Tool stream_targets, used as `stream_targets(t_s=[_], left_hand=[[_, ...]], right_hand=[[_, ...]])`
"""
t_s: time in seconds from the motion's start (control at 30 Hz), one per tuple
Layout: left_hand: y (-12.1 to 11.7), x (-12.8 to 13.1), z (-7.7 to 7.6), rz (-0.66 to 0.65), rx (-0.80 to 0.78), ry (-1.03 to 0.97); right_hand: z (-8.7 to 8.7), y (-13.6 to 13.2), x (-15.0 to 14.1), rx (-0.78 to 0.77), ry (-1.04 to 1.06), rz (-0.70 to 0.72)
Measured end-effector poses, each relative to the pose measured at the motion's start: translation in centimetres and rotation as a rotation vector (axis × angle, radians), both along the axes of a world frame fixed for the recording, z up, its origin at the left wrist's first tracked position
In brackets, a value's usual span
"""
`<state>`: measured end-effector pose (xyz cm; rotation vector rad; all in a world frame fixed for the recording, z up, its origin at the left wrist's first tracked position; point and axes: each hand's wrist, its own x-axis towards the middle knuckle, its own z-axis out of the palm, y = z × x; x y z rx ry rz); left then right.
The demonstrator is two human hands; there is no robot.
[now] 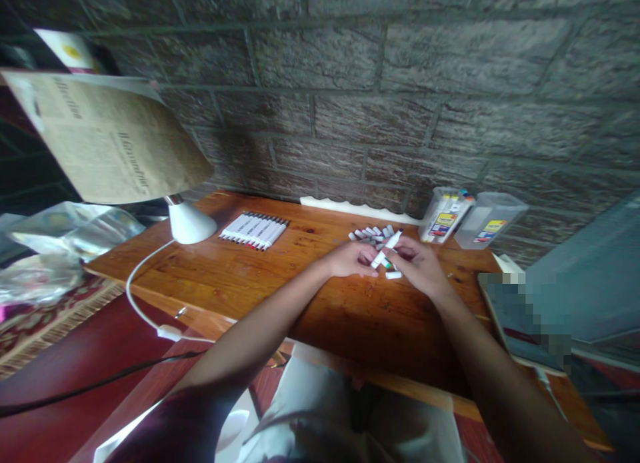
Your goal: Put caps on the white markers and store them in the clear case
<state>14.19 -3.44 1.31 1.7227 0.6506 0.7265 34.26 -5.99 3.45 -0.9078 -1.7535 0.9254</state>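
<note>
A white marker (388, 248) with a dark tip end slants upward between my two hands. My right hand (419, 263) pinches it from the side, fingers curled around its body. Around the marker's lower end, the thumb and fingers of my left hand (353, 258) are closed. Below them a small white marker cap (393, 275) lies on the wooden desk (280, 283). A bit of green shows under the held marker, partly hidden by the fingers. Just behind my hands is a loose pile of white markers (373, 234). Farther left, several markers (254, 230) lie side by side in a neat row.
Two clear plastic marker cases stand at the back right: one with markers inside (443, 216), and another beside it (487, 223). A lamp (193, 222) with a newsprint shade occupies the left end. A tablet-like device (515, 316) lies at right. The brick wall (350, 116) borders the back.
</note>
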Motion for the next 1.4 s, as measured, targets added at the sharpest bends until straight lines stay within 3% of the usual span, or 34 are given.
stream_targets(t_s=[0.13,0.33,0.43,0.57,0.8,1.07,1.13,1.23,1.3,1.4], left_hand=[[0.0,-0.2,0.1,-0.024,-0.079,-0.064],[-0.1,-0.7,0.3,0.005,-0.113,0.056],[0.1,-1.8,0.9,0.046,-0.054,0.132],[0.4,-2.6,1.5,0.175,0.121,0.073],[-0.3,-0.8,1.4,-0.018,0.263,0.068],[-0.5,-0.7,1.6,0.028,0.359,0.104],[-0.3,-0.9,1.5,0.045,0.332,0.092],[0.0,-1.4,1.4,0.097,0.266,0.045],[0.3,-1.9,1.4,0.123,0.256,0.048],[0.5,-2.6,1.5,0.113,0.277,0.08]], right_hand=[[0.1,-0.1,-0.1,0.019,-0.01,-0.021],[0.1,0.0,0.1,0.032,-0.054,-0.047],[0.3,0.0,0.5,0.056,-0.108,-0.062],[0.4,-0.1,0.6,0.062,-0.142,-0.061],[0.0,-0.1,-0.1,-0.017,-0.002,0.077],[0.4,0.7,1.0,-0.005,-0.043,0.072],[0.4,1.1,2.0,-0.003,-0.001,0.008],[-0.3,2.1,3.3,0.032,0.003,-0.224],[-1.0,2.8,3.3,0.09,-0.114,-0.31],[-1.8,3.6,1.6,0.248,-0.355,-0.298]])
